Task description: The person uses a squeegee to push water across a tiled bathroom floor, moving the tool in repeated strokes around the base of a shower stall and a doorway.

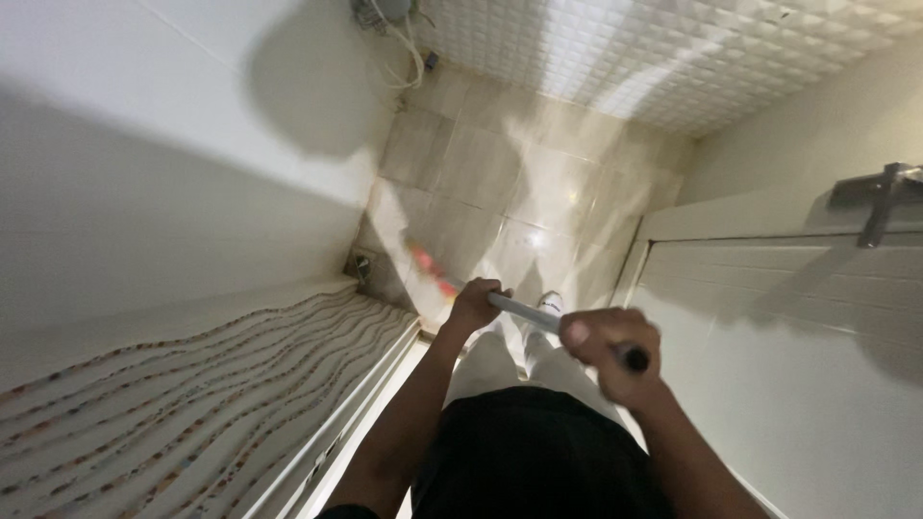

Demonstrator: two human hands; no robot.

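glossy bathroom floor tiles (519,192) below, left hand (474,303) and right hand (609,354) both clench a light, stiff mop handle (524,311), one mid-shaft, one at its end.

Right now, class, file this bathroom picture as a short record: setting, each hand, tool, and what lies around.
Setting: tiled bathroom floor, seen from above
Left hand: gripping the handle lower down
Right hand: gripping the handle near its dark top end
Tool: long grey handle, blurred reddish head on the floor
Nearby: floor drain, striped shower curtain, white door
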